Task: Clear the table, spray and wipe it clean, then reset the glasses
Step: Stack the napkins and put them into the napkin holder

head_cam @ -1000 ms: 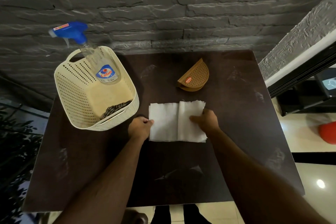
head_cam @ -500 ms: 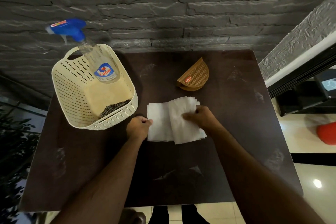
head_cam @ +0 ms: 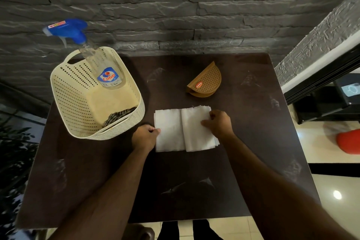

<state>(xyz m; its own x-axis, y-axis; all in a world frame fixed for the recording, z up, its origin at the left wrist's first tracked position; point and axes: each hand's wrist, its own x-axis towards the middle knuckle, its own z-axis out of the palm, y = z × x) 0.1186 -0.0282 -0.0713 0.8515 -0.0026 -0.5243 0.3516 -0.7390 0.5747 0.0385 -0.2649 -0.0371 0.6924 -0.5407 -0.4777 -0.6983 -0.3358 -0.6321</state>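
Napkin stack: it is laid flat on the dark tabletop, near the middle, with its top sheets opened like a book — probably so that the pile can be squared or folded before it is put back.
Left hand: the left edge of the stack is pinched by it, fingers curled closed on the paper, so the pile is kept from sliding.
Right hand: the right part of the stack is pressed and gripped by it at the far corner; the thumb is laid on the top sheet.
Napkin holder: it is placed empty behind the stack, apart from it — a judgement: the napkins are meant for it.
Basket: it is set at the left side of the tabletop, just beside the left hand.
Spray bottle: it is leaned inside the basket, head above the rim, so it is kept off the surface.
Striped cloth: it is kept in the near corner of the basket.
Glasses: none are seen; the reset is not yet done.
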